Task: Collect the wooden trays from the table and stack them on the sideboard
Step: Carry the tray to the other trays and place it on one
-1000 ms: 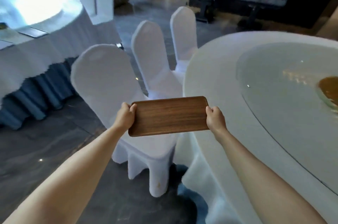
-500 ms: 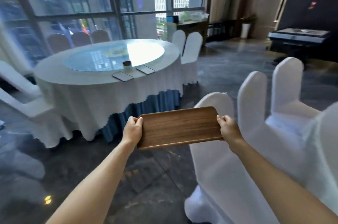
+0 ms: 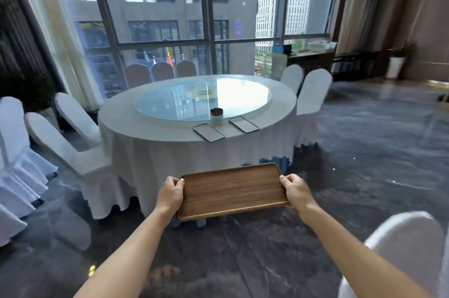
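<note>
Round table shifted from upper left to dead centre since half second before. Wooden tray empty, held in air near side of table. Left hand, right hand fingers clamped on short ends, thumbs over rim.

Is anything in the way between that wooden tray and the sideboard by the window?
Yes. The round table and its white chairs stand between the tray and the sideboard; open floor lies to the right.
</note>
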### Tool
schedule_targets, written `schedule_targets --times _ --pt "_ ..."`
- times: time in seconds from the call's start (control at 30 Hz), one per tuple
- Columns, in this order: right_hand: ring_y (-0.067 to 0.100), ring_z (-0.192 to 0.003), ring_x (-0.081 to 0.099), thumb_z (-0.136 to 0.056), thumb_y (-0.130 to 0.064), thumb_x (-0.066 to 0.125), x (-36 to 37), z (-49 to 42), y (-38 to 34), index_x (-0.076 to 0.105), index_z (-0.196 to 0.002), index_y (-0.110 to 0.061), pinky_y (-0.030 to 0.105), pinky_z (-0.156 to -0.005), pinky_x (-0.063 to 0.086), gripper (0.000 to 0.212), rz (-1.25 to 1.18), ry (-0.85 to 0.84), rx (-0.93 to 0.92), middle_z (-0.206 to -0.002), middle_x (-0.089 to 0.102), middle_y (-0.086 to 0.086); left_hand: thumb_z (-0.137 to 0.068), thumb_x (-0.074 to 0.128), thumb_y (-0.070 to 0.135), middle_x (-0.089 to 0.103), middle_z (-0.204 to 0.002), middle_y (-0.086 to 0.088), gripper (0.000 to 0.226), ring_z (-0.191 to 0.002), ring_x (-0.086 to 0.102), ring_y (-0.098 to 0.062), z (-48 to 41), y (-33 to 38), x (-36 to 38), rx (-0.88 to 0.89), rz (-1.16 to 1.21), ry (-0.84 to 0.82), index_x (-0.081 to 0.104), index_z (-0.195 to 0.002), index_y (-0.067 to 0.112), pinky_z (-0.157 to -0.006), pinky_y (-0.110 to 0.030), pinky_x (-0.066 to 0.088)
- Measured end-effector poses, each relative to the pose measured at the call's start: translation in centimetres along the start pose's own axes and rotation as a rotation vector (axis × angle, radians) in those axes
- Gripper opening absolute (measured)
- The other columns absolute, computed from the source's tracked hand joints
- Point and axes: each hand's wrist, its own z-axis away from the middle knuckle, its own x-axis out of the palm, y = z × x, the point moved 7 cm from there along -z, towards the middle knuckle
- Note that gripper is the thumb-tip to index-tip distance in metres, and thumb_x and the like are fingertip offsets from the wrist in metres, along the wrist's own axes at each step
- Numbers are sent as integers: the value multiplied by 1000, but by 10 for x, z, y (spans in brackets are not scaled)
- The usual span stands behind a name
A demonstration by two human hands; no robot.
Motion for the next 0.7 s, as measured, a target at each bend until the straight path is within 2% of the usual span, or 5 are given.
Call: schedule_targets --times 0.1,0.3,0.4,0.53,0.7 --pt "13 -57 42 -97 -21 42 29 -73 -13 44 -69 -12 25 -47 36 30 -4 -27 37 -66 46 2 -97 41 21 45 -71 2 33 -86 46 -24 -62 8 13 -32 -28 -1 37 -65 19 -74 -32 33" --pt "12 -63 44 -99 -24 38 94 -184 -35 43 -71 -14 26 -52 39 29 49 -111 69 -75 47 3 -98 39 22 50 -83 -4 22 -77 49 -23 -178 12 24 -48 -107 -20 43 -79 11 -64 -25 41" --pt "11 -64 44 -98 -24 38 129 -232 -37 43 -73 -13 25 -50 39 28 69 -142 74 -74 47 1 -98 38 23 50 -87 -4 18 -88 47 -23 -242 6 33 -64 -127 -32 44 -90 7 -76 -30 34" --pt "11 -65 45 -98 -26 38 172 -297 -29 42 -71 -17 26 -52 40 29 97 -152 139 -76 48 1 -98 39 22 54 -103 -14 17 -91 46 -22 -333 -2 55 -72 -158 -81 46 -94 7 -78 -31 34" --pt "10 -65 45 -99 -25 38 222 -377 -34 47 -93 -7 24 -52 37 21 115 -147 212 -78 49 1 -96 43 18 59 -120 -23 22 -103 54 -32 -448 -3 81 -87 -260 -164 55 -100 1 -83 -34 38"
